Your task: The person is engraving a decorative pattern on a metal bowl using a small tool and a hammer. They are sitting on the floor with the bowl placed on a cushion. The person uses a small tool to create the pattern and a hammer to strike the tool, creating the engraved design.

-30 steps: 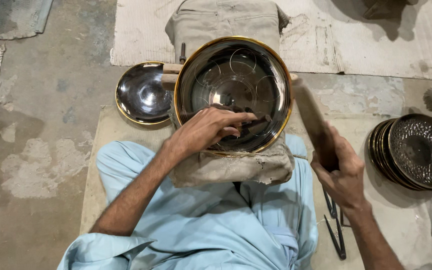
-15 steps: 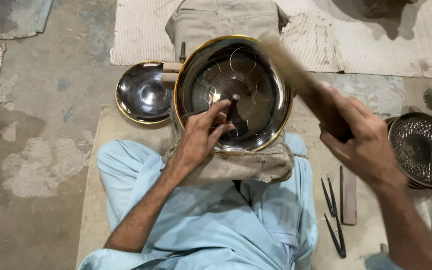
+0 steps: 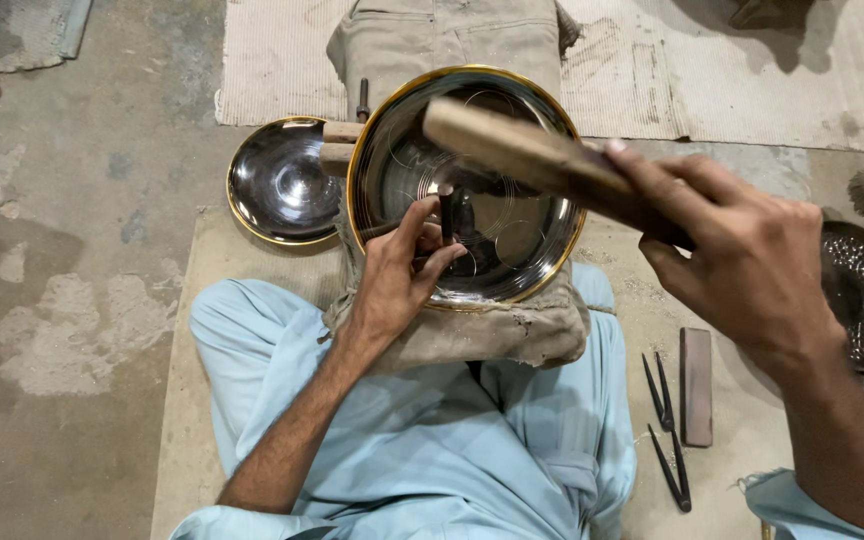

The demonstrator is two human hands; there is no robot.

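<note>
Wooden mallet [image 3: 542, 165] swung up and across since half a second ago, my right hand [image 3: 752, 270] clenched round its handle, my left hand [image 3: 402, 275] pinching a small chisel [image 3: 447, 212] upright — tip on the gold-rimmed metal bowl [image 3: 392, 150], bowl on a cloth pad [image 3: 512, 335] over my lap, mallet head just above the chisel.

Left hand [image 3: 392, 285] pins punch [image 3: 446, 215] — mallet [image 3: 542, 160] raised.

Worn grey concrete floor [image 3: 82, 300] with pale woven mats [image 3: 272, 60] spread across it.
</note>
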